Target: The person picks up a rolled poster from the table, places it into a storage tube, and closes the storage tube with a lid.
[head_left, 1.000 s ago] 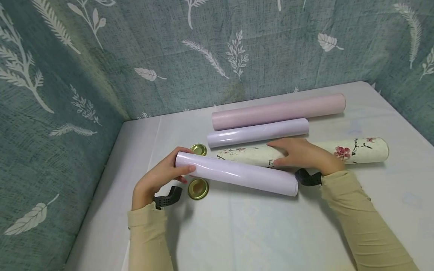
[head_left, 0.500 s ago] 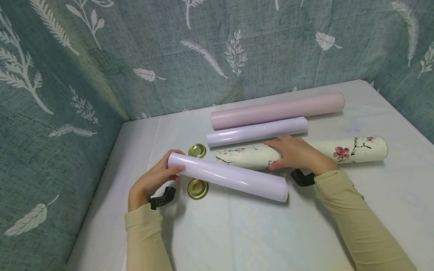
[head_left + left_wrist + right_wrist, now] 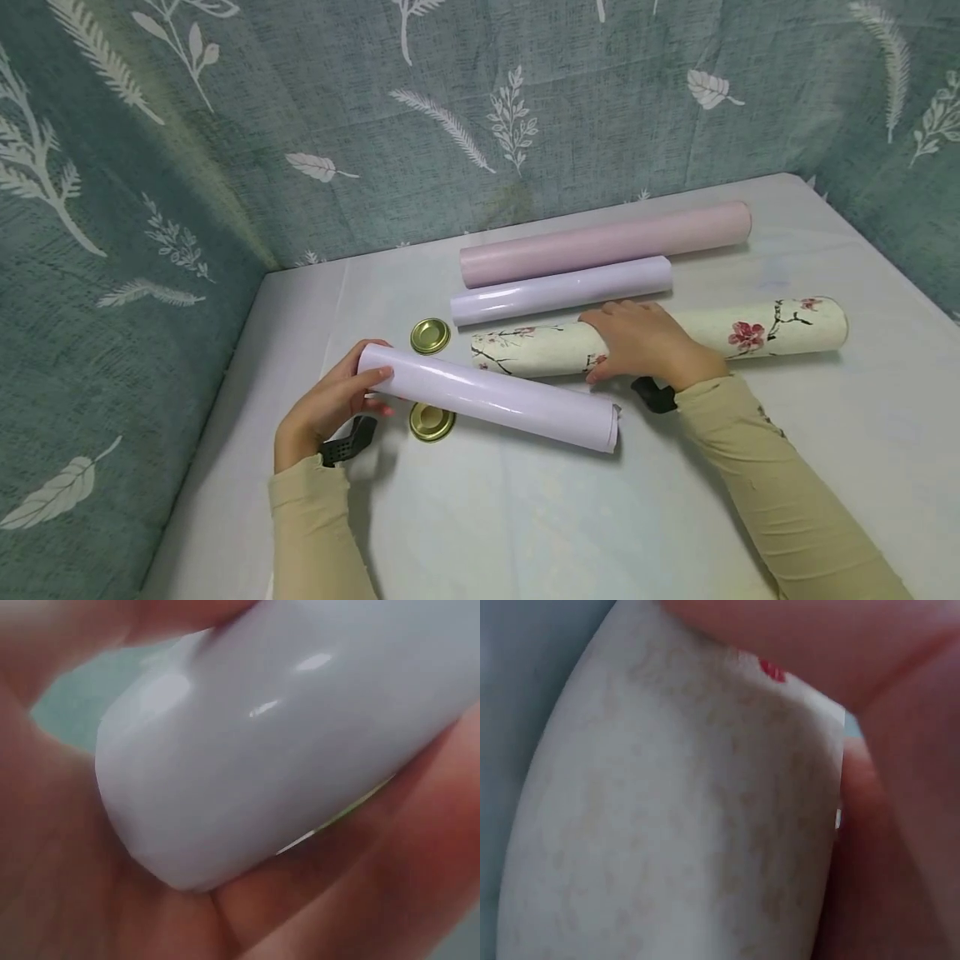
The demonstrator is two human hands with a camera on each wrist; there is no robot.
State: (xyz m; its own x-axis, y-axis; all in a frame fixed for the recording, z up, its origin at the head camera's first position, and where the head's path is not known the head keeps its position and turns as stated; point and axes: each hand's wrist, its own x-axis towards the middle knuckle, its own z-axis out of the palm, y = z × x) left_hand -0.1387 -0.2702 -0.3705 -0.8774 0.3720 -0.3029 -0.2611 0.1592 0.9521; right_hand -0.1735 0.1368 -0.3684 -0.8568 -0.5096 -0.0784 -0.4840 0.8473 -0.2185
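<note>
My left hand grips the left end of a glossy white-lilac paper roll, thumb on top and fingers underneath. That roll slants down to the right, over part of the lower gold jar lid. In the left wrist view the roll's end sits between thumb and fingers, against the palm. My right hand grips a cream floral paper roll near its middle, thumb on the near side and fingers over the far side. Close up in the right wrist view, the floral roll passes between the thumb and fingers.
Behind lie a second glossy lilac roll and, beyond it, a pink roll. Another gold jar lid lies left of the rolls. The white-covered table meets a green leaf-patterned cloth at the back and left.
My left hand has drawn the glossy roll left and slightly toward me, uncovering more of the floral roll. The right hand stays on the floral roll, and the view has shifted slightly.
</note>
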